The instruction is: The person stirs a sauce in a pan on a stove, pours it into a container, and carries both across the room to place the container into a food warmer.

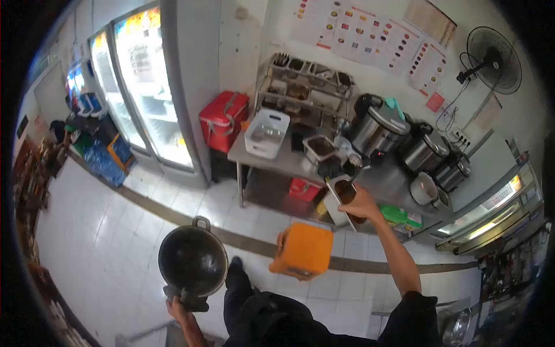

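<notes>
My left hand grips the handle of a round black wok and holds it low over the white tiled floor. My right hand reaches forward and holds a rectangular steel container with dark brown contents at the front edge of a steel table. An orange plastic box-like object is below the right arm, near my legs.
The table carries a white basket, a steel tray, large steel rice cookers and pots. A red cooler stands beside glass-door fridges. A fan hangs on the wall at right.
</notes>
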`<action>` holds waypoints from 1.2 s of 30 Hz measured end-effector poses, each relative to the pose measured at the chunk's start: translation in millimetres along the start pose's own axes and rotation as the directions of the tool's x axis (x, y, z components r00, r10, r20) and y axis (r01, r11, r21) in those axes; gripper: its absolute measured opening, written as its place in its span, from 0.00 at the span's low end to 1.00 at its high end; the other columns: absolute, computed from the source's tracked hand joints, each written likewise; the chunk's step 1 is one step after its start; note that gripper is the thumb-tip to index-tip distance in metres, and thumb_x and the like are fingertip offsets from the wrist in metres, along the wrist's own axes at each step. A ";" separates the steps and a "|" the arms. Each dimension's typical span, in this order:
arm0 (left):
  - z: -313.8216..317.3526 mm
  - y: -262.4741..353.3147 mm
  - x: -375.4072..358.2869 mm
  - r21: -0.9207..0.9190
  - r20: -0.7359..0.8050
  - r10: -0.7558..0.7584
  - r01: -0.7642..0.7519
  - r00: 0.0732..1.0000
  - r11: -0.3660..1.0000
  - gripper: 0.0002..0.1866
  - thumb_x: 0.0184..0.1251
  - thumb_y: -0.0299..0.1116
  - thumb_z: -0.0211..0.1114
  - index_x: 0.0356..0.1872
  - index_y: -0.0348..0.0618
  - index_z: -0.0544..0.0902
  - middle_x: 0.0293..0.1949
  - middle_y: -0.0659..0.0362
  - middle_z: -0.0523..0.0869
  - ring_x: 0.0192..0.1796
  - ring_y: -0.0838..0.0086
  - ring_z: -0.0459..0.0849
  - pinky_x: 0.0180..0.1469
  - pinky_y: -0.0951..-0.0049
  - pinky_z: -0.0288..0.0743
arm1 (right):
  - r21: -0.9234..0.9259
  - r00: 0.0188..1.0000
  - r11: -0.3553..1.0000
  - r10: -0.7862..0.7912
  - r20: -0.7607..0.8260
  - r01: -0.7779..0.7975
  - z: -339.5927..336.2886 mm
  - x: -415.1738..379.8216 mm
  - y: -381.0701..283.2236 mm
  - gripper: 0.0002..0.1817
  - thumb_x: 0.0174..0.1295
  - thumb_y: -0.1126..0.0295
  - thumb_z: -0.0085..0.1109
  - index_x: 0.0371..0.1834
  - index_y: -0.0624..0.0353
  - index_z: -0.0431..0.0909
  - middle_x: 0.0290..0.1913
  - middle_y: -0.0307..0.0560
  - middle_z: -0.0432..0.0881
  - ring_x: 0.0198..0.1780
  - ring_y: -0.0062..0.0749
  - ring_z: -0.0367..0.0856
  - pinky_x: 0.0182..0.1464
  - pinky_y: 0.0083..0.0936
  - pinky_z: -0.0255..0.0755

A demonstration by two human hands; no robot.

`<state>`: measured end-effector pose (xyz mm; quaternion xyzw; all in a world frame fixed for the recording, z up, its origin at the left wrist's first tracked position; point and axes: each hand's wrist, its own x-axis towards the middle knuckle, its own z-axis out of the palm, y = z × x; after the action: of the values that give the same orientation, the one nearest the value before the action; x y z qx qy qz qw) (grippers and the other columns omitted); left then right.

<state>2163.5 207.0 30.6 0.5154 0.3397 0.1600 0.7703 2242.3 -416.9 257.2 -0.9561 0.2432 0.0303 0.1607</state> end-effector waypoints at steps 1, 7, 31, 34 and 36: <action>23.7 4.3 20.5 -0.001 0.001 0.028 -0.028 1.000 1.000 0.17 0.56 0.23 0.59 0.48 0.32 0.75 0.41 0.51 0.81 0.41 0.64 0.82 0.45 0.63 0.79 | 0.056 1.000 0.998 -0.019 -0.025 0.020 -0.5 47.7 -11.3 0.61 0.32 0.47 0.75 0.69 0.73 0.58 0.64 0.70 0.69 0.64 0.57 0.71 0.65 0.37 0.67; 177.0 28.1 143.2 0.051 -0.015 -0.003 0.004 1.000 0.999 0.17 0.57 0.25 0.58 0.48 0.31 0.74 0.43 0.49 0.81 0.42 0.61 0.82 0.45 0.61 0.79 | 0.188 0.987 0.976 0.132 -0.094 -0.112 -56.1 280.0 -83.6 0.53 0.34 0.45 0.74 0.62 0.73 0.69 0.60 0.68 0.75 0.62 0.54 0.75 0.62 0.35 0.69; 611.2 -32.0 297.7 0.421 0.215 -0.090 -0.009 0.973 0.907 0.27 0.49 0.38 0.65 0.53 0.39 0.76 0.45 0.49 0.83 0.47 0.58 0.84 0.50 0.59 0.80 | -0.098 0.974 0.970 0.221 -0.036 -0.224 -76.7 698.8 -22.4 0.69 0.29 0.43 0.77 0.73 0.71 0.51 0.68 0.76 0.60 0.68 0.61 0.66 0.66 0.42 0.66; 628.6 -33.4 304.5 0.505 0.233 -0.112 -0.022 0.966 0.863 0.29 0.46 0.40 0.66 0.52 0.40 0.77 0.44 0.50 0.83 0.46 0.59 0.84 0.49 0.61 0.80 | -0.121 0.970 0.963 0.233 -0.065 -0.239 -65.9 702.9 -15.7 0.68 0.29 0.43 0.77 0.72 0.70 0.52 0.67 0.75 0.61 0.67 0.60 0.68 0.65 0.41 0.68; 637.0 -33.8 309.0 0.550 0.245 -0.122 -0.034 0.962 0.834 0.29 0.44 0.41 0.67 0.52 0.41 0.78 0.43 0.50 0.83 0.46 0.59 0.84 0.49 0.61 0.81 | -0.110 0.959 0.954 0.272 -0.072 -0.279 -62.7 705.6 -17.5 0.68 0.29 0.43 0.77 0.72 0.70 0.52 0.67 0.75 0.62 0.67 0.60 0.67 0.65 0.40 0.68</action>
<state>2820.3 -59.2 40.9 0.7235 0.2752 -0.0338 0.6323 2870.2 -743.8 225.7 -0.9211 0.3764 0.0401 0.0905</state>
